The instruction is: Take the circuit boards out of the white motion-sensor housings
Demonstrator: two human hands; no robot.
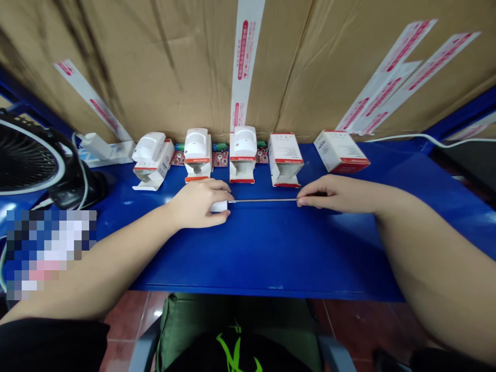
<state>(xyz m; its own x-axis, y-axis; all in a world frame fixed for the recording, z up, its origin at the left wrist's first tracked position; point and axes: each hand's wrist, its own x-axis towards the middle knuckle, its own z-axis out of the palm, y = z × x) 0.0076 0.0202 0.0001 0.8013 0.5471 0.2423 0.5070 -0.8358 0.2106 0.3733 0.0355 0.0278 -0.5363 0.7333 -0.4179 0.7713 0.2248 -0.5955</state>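
The left hand (203,202) has its fingers round a white case (219,207), the right hand (323,194) pinches a thin strip (265,200) stretched between them over the bench (271,253); a loosened pinch could drop the strip, a forward nudge topple the open box (284,149)

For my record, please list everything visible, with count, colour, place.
Table: one, blue, centre
Boxes: five, white-red, table's rear
Detectors: three, white, on leftmost boxes
Boards: several, red, among boxes
Fan: one, black, left
Power bar: one, white, rear left
Cables: several, white, both sides
Cardboard: count unclear, brown, behind
Tape: several, white-red, on cardboard
Tiles: several, red, below
Armrests: two, grey, bottom
Cloth: one, green, bottom
Blurred patch: one, multicoloured, left
Block: one, white, centre
Strip: one, greyish, right of block
Shirt: one, black, bottom
Left hand: one, bare, holding block
Right hand: one, bare, holding strip
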